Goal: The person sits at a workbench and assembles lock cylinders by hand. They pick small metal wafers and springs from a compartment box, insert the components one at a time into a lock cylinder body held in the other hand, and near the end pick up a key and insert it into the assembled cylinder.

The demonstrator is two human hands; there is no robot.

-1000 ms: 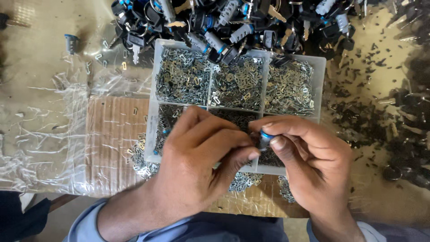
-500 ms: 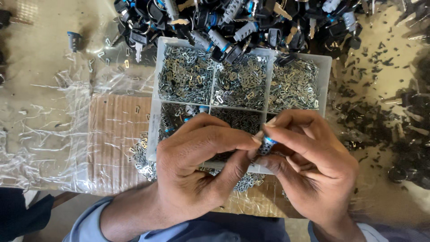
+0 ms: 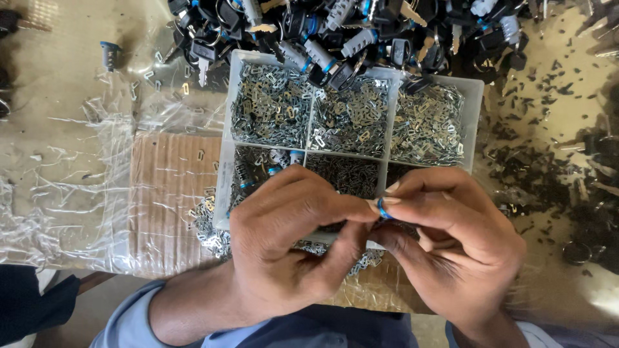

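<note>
Both hands' fingers [image 3: 361, 207] pinch a tiny blue-ringed lock cylinder [image 3: 383, 209]; light, rigid, probably slippery, best held by its sides.

A white plastic compartment tray [image 3: 478, 96] of small metal plates sits on a flat brown cardboard sheet [image 3: 164, 187], behind both hands; a heap of black-headed keys and lock cylinders [image 3: 335, 29] lies behind it.

Both hands, left hand [image 3: 290, 245] and right hand [image 3: 451, 245], pinch a small blue-ringed cylinder [image 3: 383, 209] together above a white divided tray [image 3: 476, 103] of metal clips.
</note>
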